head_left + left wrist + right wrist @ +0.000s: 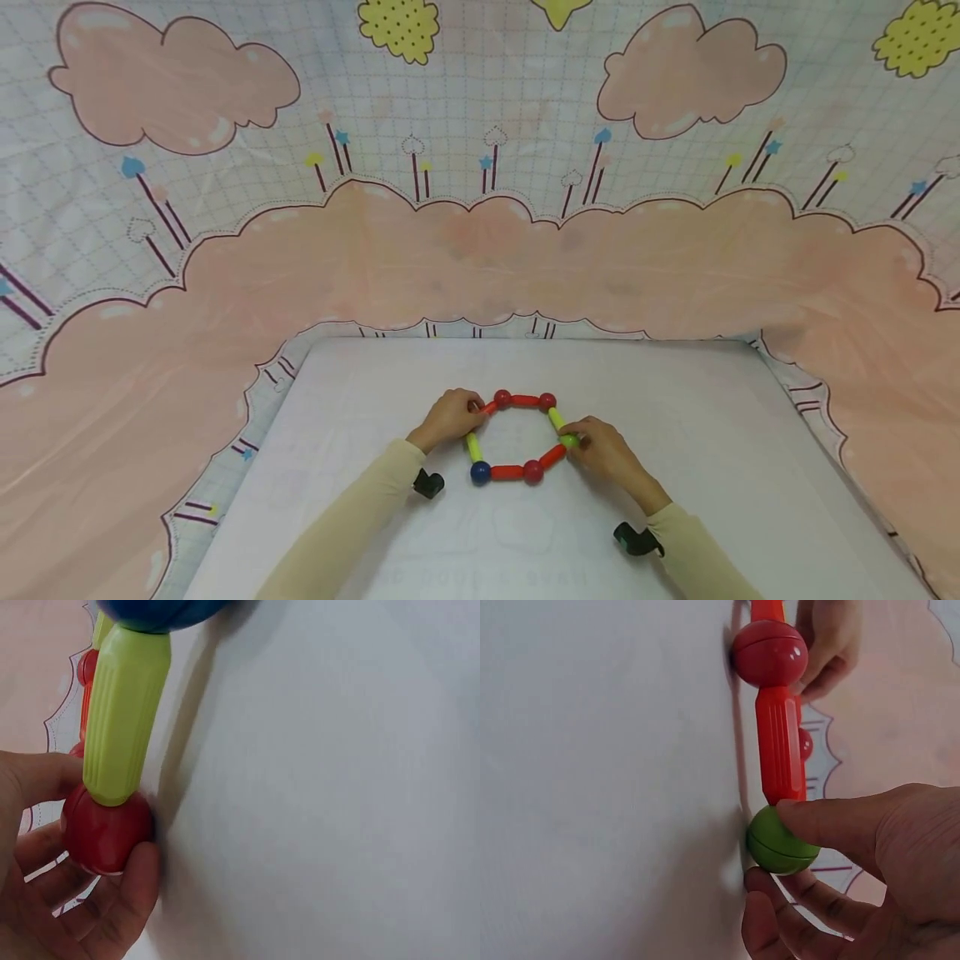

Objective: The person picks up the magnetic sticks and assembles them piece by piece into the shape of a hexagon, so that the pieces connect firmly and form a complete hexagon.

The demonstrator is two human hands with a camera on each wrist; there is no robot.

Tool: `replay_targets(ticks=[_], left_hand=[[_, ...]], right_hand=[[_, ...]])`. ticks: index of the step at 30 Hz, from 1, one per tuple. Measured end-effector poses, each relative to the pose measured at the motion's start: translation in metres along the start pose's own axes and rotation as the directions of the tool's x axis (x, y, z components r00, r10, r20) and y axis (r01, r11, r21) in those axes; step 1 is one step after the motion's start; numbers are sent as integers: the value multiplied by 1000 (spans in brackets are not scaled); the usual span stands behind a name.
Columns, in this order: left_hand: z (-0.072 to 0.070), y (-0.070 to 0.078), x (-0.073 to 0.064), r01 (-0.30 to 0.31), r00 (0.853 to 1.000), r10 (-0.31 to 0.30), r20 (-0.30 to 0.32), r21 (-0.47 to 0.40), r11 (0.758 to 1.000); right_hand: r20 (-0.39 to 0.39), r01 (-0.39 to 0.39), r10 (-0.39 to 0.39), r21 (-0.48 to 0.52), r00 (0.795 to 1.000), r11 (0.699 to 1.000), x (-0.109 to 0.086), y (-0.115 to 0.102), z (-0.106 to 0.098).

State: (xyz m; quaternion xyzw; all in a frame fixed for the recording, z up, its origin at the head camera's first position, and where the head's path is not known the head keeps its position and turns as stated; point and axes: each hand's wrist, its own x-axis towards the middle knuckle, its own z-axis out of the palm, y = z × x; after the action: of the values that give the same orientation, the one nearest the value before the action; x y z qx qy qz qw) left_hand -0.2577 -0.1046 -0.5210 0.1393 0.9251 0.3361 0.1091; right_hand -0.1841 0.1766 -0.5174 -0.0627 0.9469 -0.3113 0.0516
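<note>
On the white table lies a closed ring of coloured rods and balls. My left hand [452, 417] grips a red ball [109, 829] at the ring's left corner; the head view hides that ball behind the fingers. A yellow-green rod [127, 712] joins it to a blue ball [481, 473]. At the right corner my right hand [600, 446] holds a green ball [780, 841] between thumb and fingers. A red rod [780, 742] runs from it to a red ball [533, 472]. Two more red balls, one of them the far right ball [548, 402], form the far side.
The white table [360, 375] surrounds the ring. Behind it hangs a cloth [465, 267] printed with clouds and stars. A black device [428, 484] sits by the left wrist, another black device [637, 540] by the right wrist.
</note>
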Motion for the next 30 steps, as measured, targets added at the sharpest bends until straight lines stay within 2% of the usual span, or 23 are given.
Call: replay_targets(ticks=[10, 14, 19, 24, 26, 30], left_hand=[[10, 5, 6, 28, 995, -29, -94, -10, 1000], [12, 6, 6, 18, 993, -21, -116, -26, 1000], [9, 3, 0, 4, 992, -9, -122, -45, 999], [6, -2, -8, 38, 992, -46, -121, -69, 997], [5, -3, -10, 35, 993, -43, -112, -77, 996], [8, -4, -9, 22, 995, -29, -95, -81, 996]], right_hand=[[-1, 21, -21, 28, 1000, 999, 4, 13, -11], [-9, 25, -25, 41, 1000, 999, 4, 14, -13], [-22, -12, 14, 73, 1000, 997, 2, 19, -13], [-51, -47, 52, 100, 997, 994, 3, 22, -14], [-64, -59, 66, 103, 996, 993, 6, 21, -15], [-69, -128, 133, 84, 989, 988, 14, 15, -13]])
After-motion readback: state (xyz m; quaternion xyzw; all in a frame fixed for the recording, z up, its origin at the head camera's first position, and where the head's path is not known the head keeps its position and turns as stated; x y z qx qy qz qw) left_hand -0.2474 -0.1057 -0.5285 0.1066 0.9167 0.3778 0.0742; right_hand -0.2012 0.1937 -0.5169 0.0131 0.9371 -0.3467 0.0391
